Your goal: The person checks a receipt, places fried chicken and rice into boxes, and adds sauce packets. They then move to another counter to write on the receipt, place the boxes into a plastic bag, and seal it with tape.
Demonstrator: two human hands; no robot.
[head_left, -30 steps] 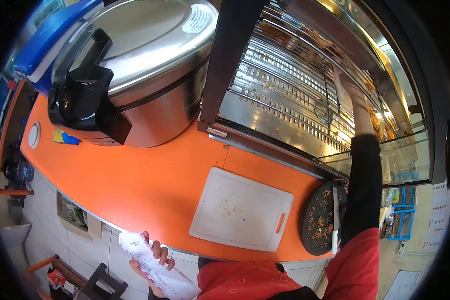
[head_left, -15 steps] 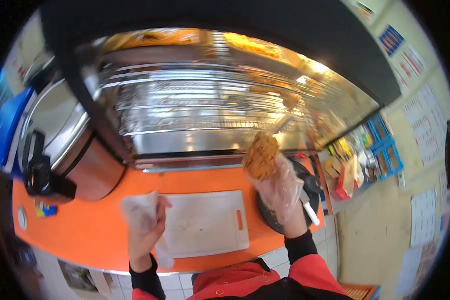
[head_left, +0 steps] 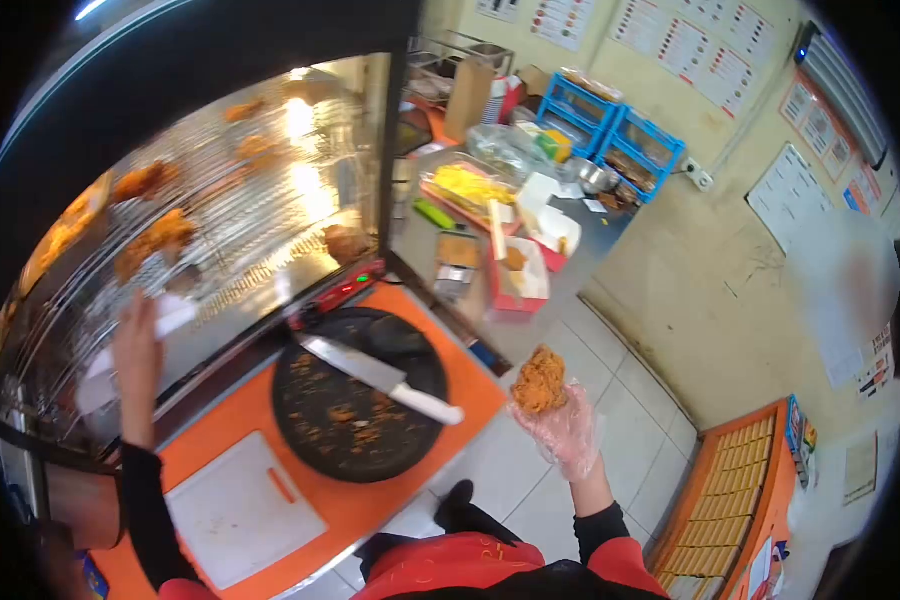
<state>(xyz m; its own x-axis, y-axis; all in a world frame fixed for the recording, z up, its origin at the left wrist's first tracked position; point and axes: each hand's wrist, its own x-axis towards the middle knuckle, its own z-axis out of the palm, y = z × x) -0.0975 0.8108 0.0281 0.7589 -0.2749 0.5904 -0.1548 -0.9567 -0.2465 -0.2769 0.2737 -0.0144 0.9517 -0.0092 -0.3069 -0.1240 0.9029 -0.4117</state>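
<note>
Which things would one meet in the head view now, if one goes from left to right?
Left hand → white board → black round board → right hand with fried chicken → orange rack.

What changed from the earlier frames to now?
The right hand has come out of the cabinet with a fried piece and swung right, beyond the counter. The left hand has moved from near the counter's edge toward the cabinet, still with white paper. The knife and white board lie where they were.
</note>
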